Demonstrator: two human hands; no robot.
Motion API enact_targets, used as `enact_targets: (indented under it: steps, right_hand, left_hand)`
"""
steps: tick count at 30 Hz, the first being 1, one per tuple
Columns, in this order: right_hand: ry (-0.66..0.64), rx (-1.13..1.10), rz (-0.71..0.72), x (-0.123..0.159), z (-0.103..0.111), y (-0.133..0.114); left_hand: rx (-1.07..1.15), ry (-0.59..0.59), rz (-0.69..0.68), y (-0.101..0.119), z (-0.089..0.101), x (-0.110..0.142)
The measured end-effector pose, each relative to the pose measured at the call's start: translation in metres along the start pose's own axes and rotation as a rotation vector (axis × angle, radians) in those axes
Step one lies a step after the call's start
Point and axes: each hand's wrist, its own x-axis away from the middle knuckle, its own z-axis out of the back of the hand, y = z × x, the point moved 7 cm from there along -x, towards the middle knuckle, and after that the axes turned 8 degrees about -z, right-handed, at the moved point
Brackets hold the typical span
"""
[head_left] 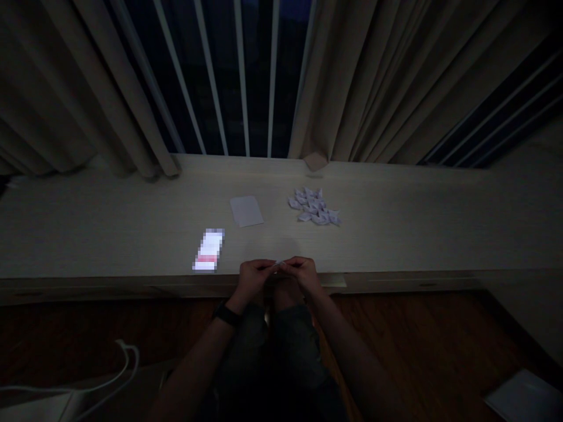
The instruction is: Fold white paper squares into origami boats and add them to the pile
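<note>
My left hand [255, 276] and my right hand [303, 271] meet at the front edge of the pale ledge [409, 234]. Between their fingertips they pinch a small folded piece of white paper [278, 263], mostly covered by the fingers. Beyond my hands lies a cluster of folded white paper pieces [313, 206], several of them close together. To its left sits a small stack of white paper sheets [247, 211], lying flat. A lit phone [209, 250], its screen blurred out, rests on the ledge to the left of my left hand.
Beige curtains [352, 82] hang behind the ledge, on both sides of a dark barred window [237, 76]. A small tan object [315, 160] is at the curtain's foot. White cables [127, 351] are at lower left. A pale flat object [525, 395] lies at lower right. The room is dim.
</note>
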Motion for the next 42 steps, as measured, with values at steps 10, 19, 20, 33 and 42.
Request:
enact_targets:
  steps: [10,19,20,33,42]
  right_hand:
    - [0.035,-0.076,-0.175,-0.016,-0.002,0.018]
    - [-0.061,0.22,-0.059,-0.038,-0.002,0.015]
    - [-0.036,0.238,-0.053,-0.042,-0.002,0.017]
    - [0.199,0.685,0.055,-0.07,0.009,0.033]
    - [0.057,1.21,0.495,-0.044,-0.021,0.012]
  left_hand:
    - [0.01,-0.134,0.097,-0.023,-0.007,-0.013]
    - [0.019,-0.137,0.21,-0.035,-0.01,-0.024]
    - [0.008,-0.129,0.21,-0.035,-0.011,-0.027]
    - [-0.264,-0.075,0.282,-0.075,-0.009,-0.044]
    - [-0.647,-0.167,-0.089,-0.055,-0.01,-0.049]
